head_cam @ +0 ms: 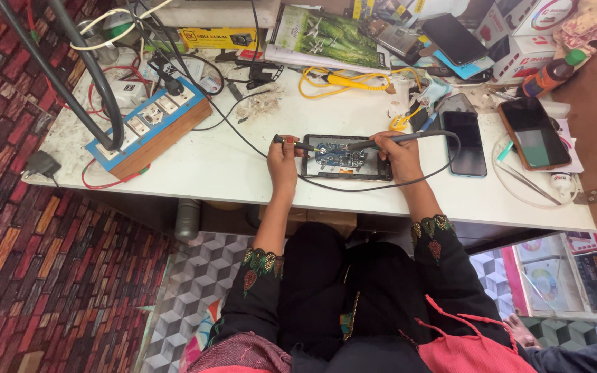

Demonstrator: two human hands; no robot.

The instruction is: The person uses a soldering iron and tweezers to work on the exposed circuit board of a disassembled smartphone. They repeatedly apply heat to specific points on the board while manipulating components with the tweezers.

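From the head camera: opened phone [345, 157] flat on the white table [243, 166], near its front edge, circuit board showing. Left hand [283, 153] closed around a black probe [291, 142], tip at the phone's left end. Right hand [399, 150] gripping a grey probe [381, 141], tip over the board. Power strip [150, 124] well to the left.

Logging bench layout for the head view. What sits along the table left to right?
Plug adapter → wooden power strip → left hand with a probe → opened phone → right hand with a probe → dark phone → phone with red edge.
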